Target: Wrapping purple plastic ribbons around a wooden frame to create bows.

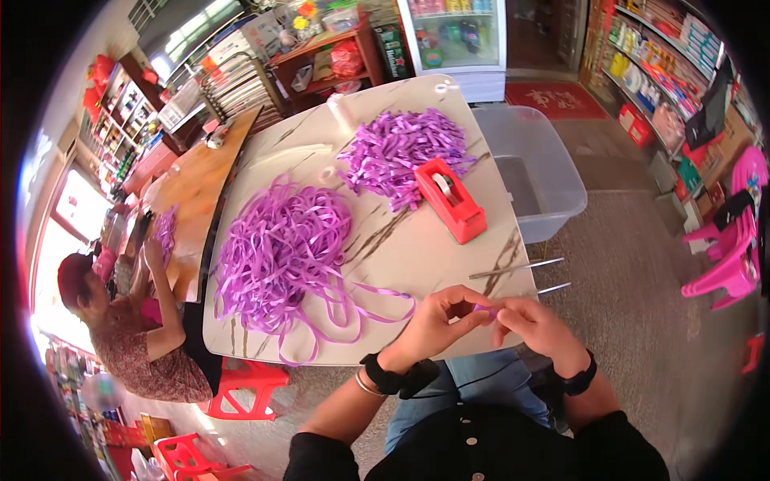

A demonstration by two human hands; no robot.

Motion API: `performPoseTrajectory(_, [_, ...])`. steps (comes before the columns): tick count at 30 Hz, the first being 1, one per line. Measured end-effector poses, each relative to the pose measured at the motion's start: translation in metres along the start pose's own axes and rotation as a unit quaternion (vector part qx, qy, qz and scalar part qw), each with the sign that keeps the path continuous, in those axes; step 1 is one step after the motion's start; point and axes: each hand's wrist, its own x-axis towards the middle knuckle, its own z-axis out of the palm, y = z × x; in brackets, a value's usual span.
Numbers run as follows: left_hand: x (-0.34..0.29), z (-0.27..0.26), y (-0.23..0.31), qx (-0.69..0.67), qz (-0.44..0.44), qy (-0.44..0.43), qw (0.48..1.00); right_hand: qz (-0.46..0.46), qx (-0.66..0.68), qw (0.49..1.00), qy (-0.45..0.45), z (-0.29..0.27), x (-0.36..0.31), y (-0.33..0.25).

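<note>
The left grip pinches a small purple piece between thumb and forefinger, over the near edge of the surface; the right grip has its fingertips drawn together against the same piece, though I cannot tell whether they pinch it too; left of the left grip lies a big heap of long, loose ribbon, one strand looping close to that grip; whether the strand joins the piece I cannot tell; beyond both grips is a pile of short purple lengths, with a red dispenser at its near side; just beyond the right grip, two metal rods jut past the edge; by my judgement, the short lengths are done, the piece is midway, and the loose heap is left.
</note>
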Motion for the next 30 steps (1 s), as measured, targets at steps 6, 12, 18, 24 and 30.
performPoseTrajectory(6, [0.021,-0.048,0.05,0.056,0.022,0.056,0.997,-0.007,0.017,0.998,0.062,-0.003,0.012,0.042])
performPoseTrajectory(12, [0.094,-0.116,0.107,0.211,0.136,0.194,0.948,-0.005,-0.018,0.997,0.077,0.004,0.013,0.046])
performPoseTrajectory(18, [0.075,-0.078,0.148,0.256,0.352,0.249,0.865,0.006,0.004,0.996,0.094,-0.005,0.011,0.051])
performPoseTrajectory(24, [0.01,-0.017,0.207,0.142,0.645,0.09,0.745,0.015,-0.046,0.996,0.078,0.006,0.01,0.042])
performPoseTrajectory(30, [0.015,-0.024,0.178,0.134,0.632,0.17,0.744,0.013,-0.068,0.994,0.083,0.001,0.012,0.055])
